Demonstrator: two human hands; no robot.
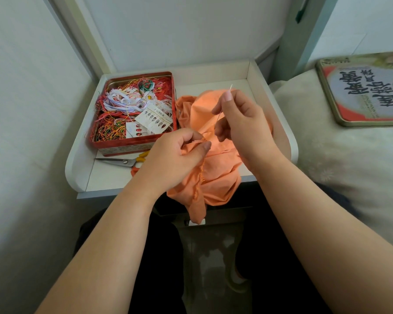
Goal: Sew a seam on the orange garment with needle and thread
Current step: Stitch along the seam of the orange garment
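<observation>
head view: one orange garment [216, 168], crumpled on the near edge of a white rimmed table [268, 91] and hanging over it toward the lap. the left hand [175, 155] pinches a fold of the cloth between thumb and forefinger; the right hand [243, 123], at one o'clock from the left, has its grip closed on one needle [231, 87], whose tip rises above the fingertips, and a thread [218, 117] runs down to the seam. one open red tin [134, 109] of tangled threads and needle cards sits at ten o'clock; one pair of scissors [120, 161] lies just in front of it. one printed tin lid [363, 89] rests on a pale bed [349, 159] at two o'clock. white panel walls enclose the corner.
</observation>
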